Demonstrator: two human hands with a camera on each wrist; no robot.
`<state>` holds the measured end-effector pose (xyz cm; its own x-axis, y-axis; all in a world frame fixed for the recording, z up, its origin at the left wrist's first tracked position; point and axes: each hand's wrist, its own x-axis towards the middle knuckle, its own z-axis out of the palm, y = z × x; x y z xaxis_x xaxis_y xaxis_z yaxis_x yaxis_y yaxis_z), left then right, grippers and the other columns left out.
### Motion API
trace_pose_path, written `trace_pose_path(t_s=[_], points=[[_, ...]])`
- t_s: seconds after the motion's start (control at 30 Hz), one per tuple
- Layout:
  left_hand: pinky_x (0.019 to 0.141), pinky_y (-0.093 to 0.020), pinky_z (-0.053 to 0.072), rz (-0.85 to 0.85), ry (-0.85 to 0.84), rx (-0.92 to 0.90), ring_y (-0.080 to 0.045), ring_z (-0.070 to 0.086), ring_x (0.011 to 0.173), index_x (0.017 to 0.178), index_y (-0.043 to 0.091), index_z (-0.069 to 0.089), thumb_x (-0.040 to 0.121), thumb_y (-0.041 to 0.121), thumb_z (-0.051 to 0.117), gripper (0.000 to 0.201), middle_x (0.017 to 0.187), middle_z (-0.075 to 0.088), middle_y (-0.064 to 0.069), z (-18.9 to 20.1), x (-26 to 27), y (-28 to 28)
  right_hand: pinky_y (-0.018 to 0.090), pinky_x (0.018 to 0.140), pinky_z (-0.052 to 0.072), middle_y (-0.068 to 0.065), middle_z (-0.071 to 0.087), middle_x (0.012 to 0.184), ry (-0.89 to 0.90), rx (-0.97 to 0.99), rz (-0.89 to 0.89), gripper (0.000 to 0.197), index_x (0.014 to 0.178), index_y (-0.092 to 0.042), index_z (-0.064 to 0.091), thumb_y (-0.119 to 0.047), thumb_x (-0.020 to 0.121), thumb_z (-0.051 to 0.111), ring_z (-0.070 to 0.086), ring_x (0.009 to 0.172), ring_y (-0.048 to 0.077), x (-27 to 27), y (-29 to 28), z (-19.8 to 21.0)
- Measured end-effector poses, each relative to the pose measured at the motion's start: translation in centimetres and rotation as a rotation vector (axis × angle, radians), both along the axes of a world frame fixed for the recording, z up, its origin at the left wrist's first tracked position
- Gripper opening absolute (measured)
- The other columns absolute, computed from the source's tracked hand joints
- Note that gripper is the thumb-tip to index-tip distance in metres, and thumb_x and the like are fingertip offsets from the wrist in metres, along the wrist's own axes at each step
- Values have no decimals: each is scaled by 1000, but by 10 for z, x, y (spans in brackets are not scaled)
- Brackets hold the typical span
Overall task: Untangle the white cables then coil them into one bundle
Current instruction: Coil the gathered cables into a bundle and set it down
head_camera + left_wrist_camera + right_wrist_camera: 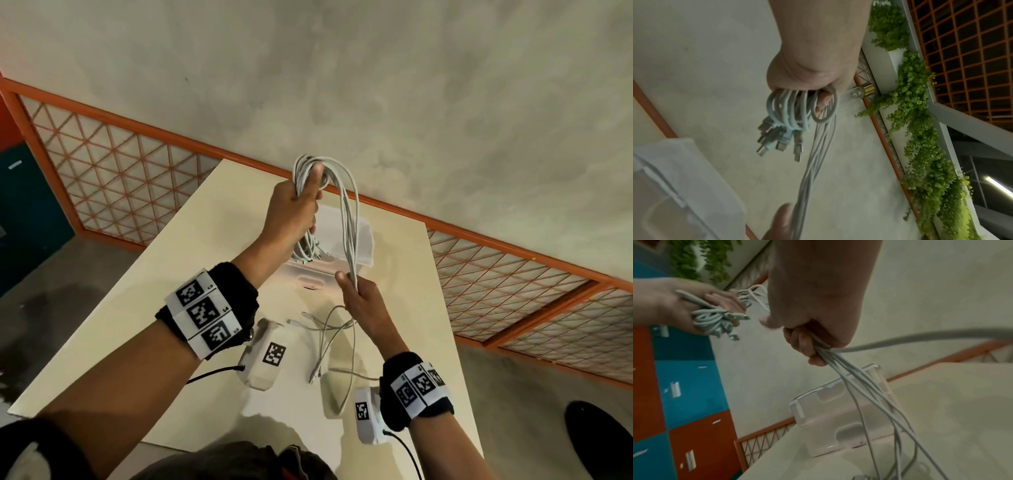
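Note:
My left hand (301, 202) is raised above the table and grips a coil of white cables (346, 192), thumb pressed along the loops. In the left wrist view the loops (793, 110) and several plug ends (777, 142) hang under the left hand's (809, 69) curled fingers. From the coil the strands run down to my right hand (359, 294), which clasps them in a bunch lower and nearer to me. Below my right hand (809, 344) the loose cable tails (875, 399) trail onto the table, with loose ends (329, 329) spread there.
A clear plastic box (346, 236) stands open on the cream table (191, 274), right behind the hands. Its clear lid (838, 418) lies by it. An orange lattice railing (113, 164) runs behind the table. A dark round stool (599, 442) sits at the right.

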<state>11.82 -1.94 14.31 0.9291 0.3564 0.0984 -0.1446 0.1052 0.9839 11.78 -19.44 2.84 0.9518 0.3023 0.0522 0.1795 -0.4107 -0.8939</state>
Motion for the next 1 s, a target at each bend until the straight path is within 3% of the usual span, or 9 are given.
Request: trace_pose_path(t_s=[0.23, 0.33, 0.4, 0.47, 0.6, 0.7, 0.8, 0.87, 1.0], points=[[46, -25, 40, -63, -11, 47, -5, 35, 30, 64, 14, 50, 94, 48, 43, 46, 33, 35, 10, -1, -2, 7, 20, 58, 39, -3, 52, 54, 236, -267, -51, 45, 54, -16, 48, -43, 85, 66, 48, 50, 7, 2, -28, -43], [45, -24, 40, -126, 6, 101, -5, 35, 31, 63, 14, 49, 94, 49, 42, 47, 34, 36, 11, -10, -4, 6, 27, 69, 47, -6, 56, 68, 284, -342, 52, 28, 73, -17, 56, -26, 71, 82, 54, 64, 8, 8, -36, -45], [44, -23, 41, -166, 32, 165, -6, 37, 32, 63, 14, 49, 93, 51, 41, 49, 38, 38, 10, -16, -3, 5, 35, 87, 49, -6, 59, 89, 297, -344, 104, 56, 105, -18, 54, -21, 62, 88, 59, 89, 15, 15, -38, -33], [43, -21, 41, -196, 54, 234, -7, 38, 33, 63, 15, 48, 93, 51, 42, 48, 43, 39, 5, -22, -3, 3, 30, 93, 45, -1, 56, 111, 276, -358, 162, 89, 131, -18, 37, -24, 60, 89, 54, 110, 19, 20, -36, -7], [45, -21, 39, -236, 94, 324, -7, 40, 33, 66, 14, 49, 92, 53, 43, 48, 45, 40, 4, -32, -3, -1, 22, 90, 44, 0, 50, 130, 158, -195, 182, 101, 142, -26, 22, -38, 64, 83, 51, 118, 14, 28, -21, 53], [49, -23, 40, -308, 110, 379, -8, 40, 34, 68, 13, 50, 92, 56, 41, 49, 47, 39, 2, -33, -2, -1, 36, 88, 54, 2, 63, 113, -107, -22, 67, 63, 129, -16, 42, -41, 80, 71, 65, 101, 18, 34, -2, 79], [50, -24, 39, -428, 149, 368, -11, 37, 40, 70, 13, 50, 90, 60, 38, 52, 50, 36, 2, -36, -4, 3, 44, 64, 53, -4, 57, 77, -252, 11, -4, 23, 101, -8, 51, -29, 95, 55, 59, 62, 20, 36, 5, 82], [49, -23, 38, -521, 190, 360, -11, 33, 43, 71, 13, 48, 90, 61, 35, 53, 50, 34, 4, -37, -6, 7, 31, 50, 42, -5, 47, 68, -256, 1, -3, 21, 96, -9, 52, -29, 97, 51, 43, 54, 14, 34, 4, 78], [46, -20, 36, -600, 238, 277, -9, 29, 42, 72, 14, 45, 90, 61, 34, 52, 50, 28, 6, -37, -1, 10, 16, 53, 33, -17, 48, 54, -240, -30, -41, 41, 90, -10, 63, -36, 102, 34, 40, 49, 0, 37, 6, 78]])
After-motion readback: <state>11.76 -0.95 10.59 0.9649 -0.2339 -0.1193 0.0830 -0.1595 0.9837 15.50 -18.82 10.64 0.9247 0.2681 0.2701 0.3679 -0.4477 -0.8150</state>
